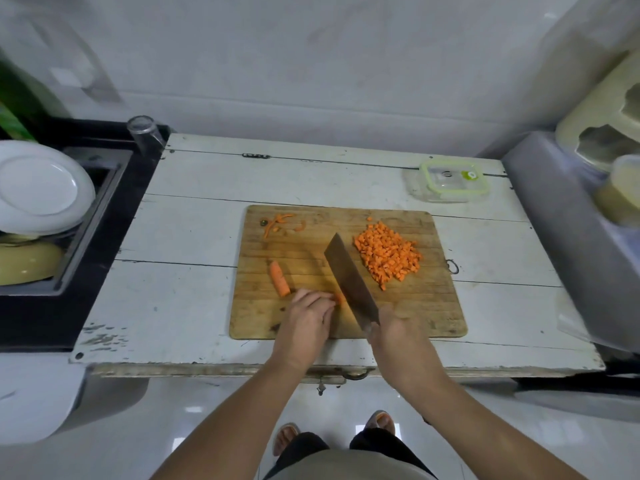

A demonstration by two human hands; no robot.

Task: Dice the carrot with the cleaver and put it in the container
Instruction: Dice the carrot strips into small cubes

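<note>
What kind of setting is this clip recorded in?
Most likely a home kitchen: a wooden cutting board with diced carrot sits on a worn white table, and stacked plates rest by a sink at the left.

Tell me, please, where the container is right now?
In the head view, the container sits on the white table at the far right, just beyond the cutting board's far right corner, lid on.

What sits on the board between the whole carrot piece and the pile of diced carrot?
In the head view, the cleaver blade crosses that stretch; otherwise bare cutting board.
</note>
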